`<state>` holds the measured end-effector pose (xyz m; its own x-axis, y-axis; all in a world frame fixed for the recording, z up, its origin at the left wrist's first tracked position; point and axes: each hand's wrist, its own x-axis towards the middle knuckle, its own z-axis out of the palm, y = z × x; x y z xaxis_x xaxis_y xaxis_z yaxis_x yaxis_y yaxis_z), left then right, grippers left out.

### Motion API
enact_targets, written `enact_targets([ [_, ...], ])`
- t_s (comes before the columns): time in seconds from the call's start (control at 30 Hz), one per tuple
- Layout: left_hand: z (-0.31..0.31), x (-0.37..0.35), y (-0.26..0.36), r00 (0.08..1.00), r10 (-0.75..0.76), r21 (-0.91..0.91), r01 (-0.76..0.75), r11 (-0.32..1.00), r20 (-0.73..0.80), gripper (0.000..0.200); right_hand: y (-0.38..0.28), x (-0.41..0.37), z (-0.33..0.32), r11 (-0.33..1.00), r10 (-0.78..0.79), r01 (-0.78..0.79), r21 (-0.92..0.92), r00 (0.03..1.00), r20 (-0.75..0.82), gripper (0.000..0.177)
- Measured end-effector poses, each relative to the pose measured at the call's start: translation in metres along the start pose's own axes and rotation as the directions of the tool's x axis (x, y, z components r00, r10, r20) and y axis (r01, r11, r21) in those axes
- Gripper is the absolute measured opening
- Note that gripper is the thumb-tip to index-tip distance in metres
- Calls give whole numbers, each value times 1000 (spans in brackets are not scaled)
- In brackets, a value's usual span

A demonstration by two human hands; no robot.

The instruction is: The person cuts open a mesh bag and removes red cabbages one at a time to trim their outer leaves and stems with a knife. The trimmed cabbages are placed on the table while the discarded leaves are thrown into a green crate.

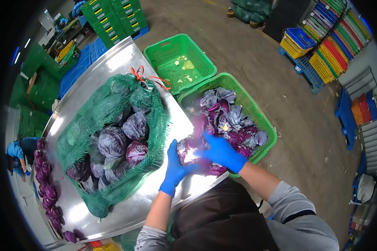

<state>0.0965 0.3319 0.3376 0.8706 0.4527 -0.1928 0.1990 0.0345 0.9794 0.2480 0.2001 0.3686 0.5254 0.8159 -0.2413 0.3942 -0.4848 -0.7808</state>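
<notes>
A red cabbage (pixel 187 149) is between my blue-gloved hands at the edge of the steel table, partly smeared by motion. My left hand (pixel 176 169) cups it from the left and below. From the right, my right hand (pixel 223 153) grips its side, fingers curled over the outer leaves. Left of them lies a green mesh sack (pixel 81 136), torn open, with several whole red cabbages (pixel 112 142) inside. Just beyond my right hand, a green crate (pixel 262 119) holds a heap of loose purple leaves (pixel 234 117).
Another green crate (pixel 155 52) with a few pale scraps stands behind the leaf crate. Trimmed cabbages (pixel 50 192) line the far left edge of the steel table (pixel 77 211). A person in blue (pixel 16 152) bends beyond it. Stacked green crates (pixel 113 21) stand at the back.
</notes>
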Motion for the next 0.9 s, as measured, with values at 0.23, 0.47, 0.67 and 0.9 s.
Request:
enact_targets([
  [0.23,20,3,4,973,217,479,-157,864,-73,117,21,-7,11,938,-18,61,341,992,-128,63],
  [0.47,-4,1,-1,999,32,-51,-32,998,-5,118,89,-13,-1,794,380,-241,558,914,-145,44],
  [0.67,-27,28,28,905,191,346,-331,878,379,118,33,20,-27,923,-253,334,190,900,-354,60],
  [0.9,35,-12,-9,922,207,463,-35,886,-326,108,10,15,11,857,-100,133,499,991,-92,61],
])
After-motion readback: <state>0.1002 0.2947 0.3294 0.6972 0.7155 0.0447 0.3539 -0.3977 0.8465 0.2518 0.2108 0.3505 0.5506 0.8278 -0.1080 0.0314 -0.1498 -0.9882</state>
